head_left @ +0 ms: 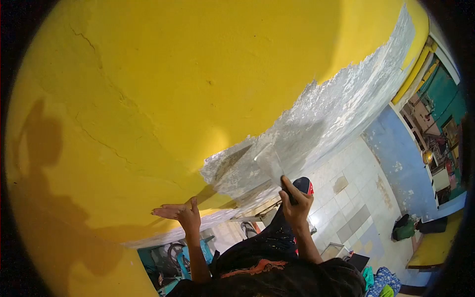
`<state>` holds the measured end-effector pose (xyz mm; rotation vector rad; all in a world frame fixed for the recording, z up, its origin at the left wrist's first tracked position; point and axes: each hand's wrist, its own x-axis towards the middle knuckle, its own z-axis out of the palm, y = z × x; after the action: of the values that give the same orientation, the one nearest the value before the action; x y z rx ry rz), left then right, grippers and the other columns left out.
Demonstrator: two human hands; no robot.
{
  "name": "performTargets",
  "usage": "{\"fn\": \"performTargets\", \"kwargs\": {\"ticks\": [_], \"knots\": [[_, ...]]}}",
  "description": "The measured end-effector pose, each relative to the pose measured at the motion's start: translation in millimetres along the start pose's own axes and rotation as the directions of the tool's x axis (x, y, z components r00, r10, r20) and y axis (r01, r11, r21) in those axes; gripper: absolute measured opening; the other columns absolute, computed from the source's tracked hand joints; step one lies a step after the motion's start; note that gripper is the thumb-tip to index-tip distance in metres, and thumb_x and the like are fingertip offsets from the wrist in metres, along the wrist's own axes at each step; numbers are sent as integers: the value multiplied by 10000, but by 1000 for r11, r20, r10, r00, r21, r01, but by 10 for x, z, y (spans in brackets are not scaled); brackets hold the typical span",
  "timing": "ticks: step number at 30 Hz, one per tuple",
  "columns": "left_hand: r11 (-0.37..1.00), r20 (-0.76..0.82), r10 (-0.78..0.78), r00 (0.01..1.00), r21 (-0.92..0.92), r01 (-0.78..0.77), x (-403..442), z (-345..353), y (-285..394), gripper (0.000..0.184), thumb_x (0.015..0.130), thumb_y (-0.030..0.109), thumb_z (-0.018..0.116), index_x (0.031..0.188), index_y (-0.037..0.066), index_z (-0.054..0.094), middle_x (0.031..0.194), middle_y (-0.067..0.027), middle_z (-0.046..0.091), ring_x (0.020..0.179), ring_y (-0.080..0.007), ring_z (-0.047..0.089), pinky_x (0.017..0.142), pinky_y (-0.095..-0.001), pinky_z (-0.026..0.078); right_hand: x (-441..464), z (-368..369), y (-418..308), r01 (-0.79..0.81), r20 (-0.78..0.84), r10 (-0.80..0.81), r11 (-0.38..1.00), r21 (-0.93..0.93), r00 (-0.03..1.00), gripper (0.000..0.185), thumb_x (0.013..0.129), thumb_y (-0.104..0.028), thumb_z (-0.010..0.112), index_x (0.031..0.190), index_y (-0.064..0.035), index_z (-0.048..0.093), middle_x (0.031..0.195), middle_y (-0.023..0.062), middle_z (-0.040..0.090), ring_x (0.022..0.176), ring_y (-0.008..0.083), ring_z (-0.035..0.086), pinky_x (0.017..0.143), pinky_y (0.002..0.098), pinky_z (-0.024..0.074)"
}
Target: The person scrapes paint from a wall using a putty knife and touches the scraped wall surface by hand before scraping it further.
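Note:
A yellow wall (198,79) fills most of the view, with a rough grey-white patch (341,99) running across its lower right part. My right hand (297,205) is closed round the dark handle of a flat scraper (269,163), whose pale blade lies over the lower left part of the patch. Whether the blade touches the wall cannot be made out. To the left, my left hand (182,214) is held up beside the yellow surface, fingers stretched out, holding nothing. Thin cracks show in the yellow paint at the left.
Light floor tiles (341,200) lie below at the right, beside a blue wall (396,158). Dark and green items (404,228) stand on the floor. Patterned cloth (383,282) is at the lower right. Turquoise items (184,260) sit under the wall's lower edge.

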<state>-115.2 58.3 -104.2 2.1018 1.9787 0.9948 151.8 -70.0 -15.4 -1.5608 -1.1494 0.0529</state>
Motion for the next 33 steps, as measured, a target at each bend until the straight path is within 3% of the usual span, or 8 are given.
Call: {"fn": "performTargets", "kwargs": {"ticks": [2, 5, 7, 8, 17, 27, 29, 33], "knots": [[979, 173, -99, 980, -158, 127, 43, -33, 16, 1021, 859, 522, 444, 1267, -92, -263, 1260, -403, -307, 1192, -536, -285, 953, -641, -86, 10, 14, 45, -9, -54, 8, 1000, -27, 999, 417, 718, -32, 693, 1121, -92, 602, 854, 176, 655, 711, 189, 669, 588, 240, 494], [945, -182, 170, 969, 309, -108, -59, 119, -147, 1003, 865, 508, 445, 1273, -124, -217, 1288, -443, -179, 1226, -556, -175, 981, -618, -34, 328, -27, -143, -37, 31, 38, 998, -44, 999, 416, 715, -43, 701, 1115, -106, 608, 807, 170, 657, 671, 180, 666, 548, 246, 482], [975, 289, -195, 937, 161, 154, -2, 203, -337, 764, 883, 491, 426, 1278, -139, 251, 1287, -392, 263, 1203, -448, 322, 964, -497, 279, 366, -38, -40, 30, 22, -29, 999, -30, 999, 420, 712, -51, 706, 1115, -118, 610, 776, 167, 655, 645, 176, 662, 521, 251, 471], [989, 187, -74, 980, 141, 47, -50, 292, -433, 640, 906, 466, 389, 1123, -131, 466, 1091, -340, 498, 987, -429, 506, 855, -453, 382, 318, -79, -76, 5, 52, -5, 1000, -9, 999, 403, 708, -14, 684, 1100, -69, 610, 824, 160, 660, 680, 168, 661, 572, 236, 473], [979, 353, -181, 918, -21, 201, -8, 103, -168, 598, 912, 449, 388, 1136, -101, 464, 1096, -316, 509, 1014, -435, 490, 866, -463, 366, 434, -163, -87, -23, 63, 29, 996, -84, 998, 416, 707, -58, 704, 1107, -133, 618, 772, 129, 667, 610, 145, 655, 526, 239, 484], [994, 70, 48, 996, -100, -41, -67, 231, -289, 546, 914, 425, 409, 1054, -89, 527, 1008, -297, 551, 933, -403, 530, 840, -437, 386, 345, -227, 111, 79, 3, -80, 982, -170, 997, 433, 694, -93, 721, 1109, -165, 621, 693, 81, 658, 515, 151, 614, 471, 249, 462], [973, 392, -148, 908, -107, 204, 0, 93, -162, 623, 907, 417, 433, 1182, -141, 393, 1154, -328, 456, 1054, -418, 451, 914, -458, 320, 510, -167, 32, 123, 82, -111, 979, -162, 990, 442, 689, -112, 729, 1112, -183, 619, 666, 69, 650, 495, 143, 602, 454, 244, 451], [997, 185, -62, 981, -38, 70, -135, 282, -365, 576, 917, 438, 394, 1006, -111, 542, 959, -310, 559, 948, -412, 521, 820, -448, 390, 359, -246, 28, 185, 84, -172, 963, -194, 982, 457, 680, -122, 737, 1113, -209, 619, 630, 80, 634, 464, 143, 583, 445, 240, 441]]}}
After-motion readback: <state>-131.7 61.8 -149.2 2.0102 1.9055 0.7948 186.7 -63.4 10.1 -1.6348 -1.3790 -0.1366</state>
